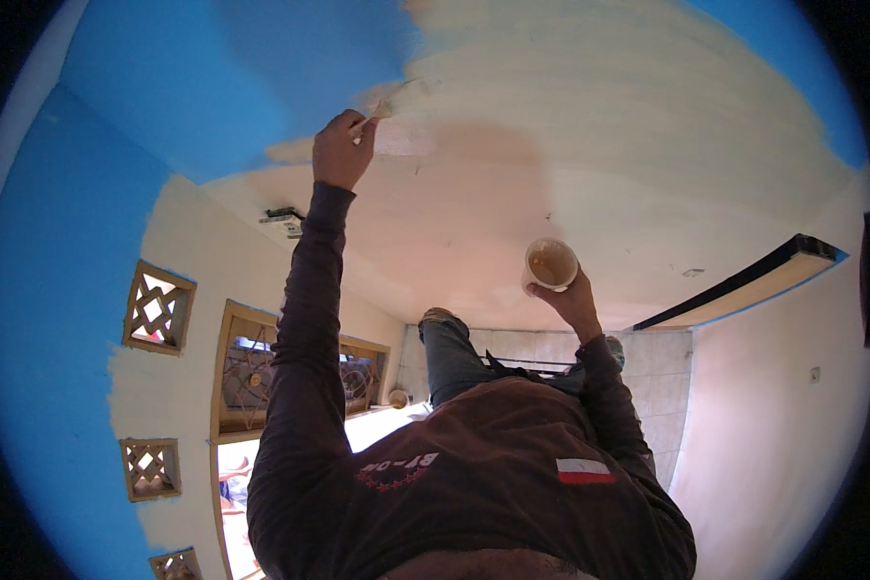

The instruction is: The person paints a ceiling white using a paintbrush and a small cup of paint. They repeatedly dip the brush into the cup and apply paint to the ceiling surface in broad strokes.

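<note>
My left hand [343, 150] is raised to the wall and closed round a paintbrush [381, 109]. The bristle end meets the wall [493, 87], near the border between blue paint [319, 58] and cream paint. A paler patch [404, 137] lies just below the brush. Lower down and to the right, my right hand [575, 302] grips a pale cup [551, 264] from its side, with its mouth facing up. Inside the cup is something beige; how full it is I cannot tell.
On the left wall are lattice vent blocks [159, 307] and a doorway with a grille [251, 372]. A small electrical box [285, 222] juts out behind my left forearm. A black-edged shelf [744, 280] projects at right. A small bucket [399, 397] stands low near the doorway.
</note>
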Motion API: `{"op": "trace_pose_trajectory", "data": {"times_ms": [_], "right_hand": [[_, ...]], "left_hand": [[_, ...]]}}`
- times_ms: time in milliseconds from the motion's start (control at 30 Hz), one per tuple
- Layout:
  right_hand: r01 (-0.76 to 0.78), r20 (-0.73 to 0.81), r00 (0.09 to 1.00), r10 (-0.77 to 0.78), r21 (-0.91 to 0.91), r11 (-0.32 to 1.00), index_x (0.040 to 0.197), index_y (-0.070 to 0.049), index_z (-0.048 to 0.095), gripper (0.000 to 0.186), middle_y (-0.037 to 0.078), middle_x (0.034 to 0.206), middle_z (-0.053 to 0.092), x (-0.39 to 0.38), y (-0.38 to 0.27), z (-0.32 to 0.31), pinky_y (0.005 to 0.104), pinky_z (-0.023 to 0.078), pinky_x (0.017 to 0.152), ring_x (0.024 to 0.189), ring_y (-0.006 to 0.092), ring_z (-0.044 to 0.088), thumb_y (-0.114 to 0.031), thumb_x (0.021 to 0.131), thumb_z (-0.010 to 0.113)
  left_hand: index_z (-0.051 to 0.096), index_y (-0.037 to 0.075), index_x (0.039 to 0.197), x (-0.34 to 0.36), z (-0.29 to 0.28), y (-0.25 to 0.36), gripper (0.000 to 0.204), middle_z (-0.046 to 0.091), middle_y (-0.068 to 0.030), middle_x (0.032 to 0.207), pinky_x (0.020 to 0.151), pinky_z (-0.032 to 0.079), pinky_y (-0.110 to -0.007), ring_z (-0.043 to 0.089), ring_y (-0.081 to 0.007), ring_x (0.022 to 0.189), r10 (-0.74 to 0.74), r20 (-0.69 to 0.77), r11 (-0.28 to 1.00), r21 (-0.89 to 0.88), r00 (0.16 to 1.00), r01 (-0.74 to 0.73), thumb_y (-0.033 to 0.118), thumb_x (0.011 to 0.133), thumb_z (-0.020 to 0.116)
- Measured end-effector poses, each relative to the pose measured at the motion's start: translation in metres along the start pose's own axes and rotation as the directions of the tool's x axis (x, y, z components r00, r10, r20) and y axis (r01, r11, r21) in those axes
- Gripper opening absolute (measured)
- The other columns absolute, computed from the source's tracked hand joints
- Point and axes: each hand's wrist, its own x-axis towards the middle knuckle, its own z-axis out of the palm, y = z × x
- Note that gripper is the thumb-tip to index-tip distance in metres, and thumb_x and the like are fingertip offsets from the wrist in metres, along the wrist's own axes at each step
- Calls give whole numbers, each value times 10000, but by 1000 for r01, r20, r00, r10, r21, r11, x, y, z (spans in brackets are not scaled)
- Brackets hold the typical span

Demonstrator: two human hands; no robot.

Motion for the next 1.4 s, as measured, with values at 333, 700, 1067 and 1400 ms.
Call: {"op": "trace_pose_trajectory", "data": {"times_ms": [333,700,1067,1400], "right_hand": [[-18,5,1000,18,-21,1000,1328,-36,555,774,129,1215,693,-1,4,0,388,538,949,1131,257,671,-277,694,928],[-50,5,999,50,14,999,1332,-28,557,762,111,1250,679,-7,10,-1,371,533,959,1148,227,656,-251,702,924],[4,17,1000,-3,-55,998,1314,-24,561,761,132,1206,696,2,4,1,390,541,952,1124,244,671,-270,694,928],[178,117,980,-162,-142,974,1289,-64,564,760,137,1196,695,22,-41,14,401,548,935,1119,286,675,-275,664,941]], "left_hand": [[688,53,885,-6,-52,-90,253,712,-167,823,651,560,-427,703,-375,751,-73,3,988,136,997,72,300,885,742],[688,75,919,-38,-101,-236,284,723,-173,872,719,564,-468,704,-393,828,-301,17,862,433,954,264,356,894,716],[678,59,902,-89,-101,-213,237,715,-175,839,684,551,-460,696,-389,794,-323,-219,814,431,921,389,294,927,674],[697,2,963,-144,-49,72,182,690,-72,827,532,502,-266,608,-107,627,-104,352,897,-372,930,241,169,912,749]]}}
